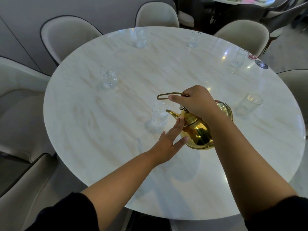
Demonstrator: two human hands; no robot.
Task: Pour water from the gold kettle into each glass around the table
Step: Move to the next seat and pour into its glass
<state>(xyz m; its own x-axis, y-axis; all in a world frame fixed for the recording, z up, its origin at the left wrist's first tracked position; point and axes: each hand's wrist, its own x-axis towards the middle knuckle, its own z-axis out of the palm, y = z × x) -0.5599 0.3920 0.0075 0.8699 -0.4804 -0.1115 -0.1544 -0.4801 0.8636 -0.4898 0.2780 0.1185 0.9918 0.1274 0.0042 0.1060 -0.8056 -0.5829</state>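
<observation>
The gold kettle [199,132] hangs tilted above the round marble table [100,147], its spout over the rim of a clear glass [159,116]. My right hand [196,101] grips the kettle's thin wire handle from above. My left hand [170,140] lies flat with fingers spread, its fingertips pressed on the kettle's lid and side. Several other clear glasses stand around the table: one at the left [109,78], two at the far side [141,38] [194,39], and two at the right [239,58] [250,103].
Beige padded chairs ring the table, such as one at the far left [66,35] and one at the far middle [156,14]. Two round stickers or coasters [261,64] lie at the far right edge. A dark second table stands behind.
</observation>
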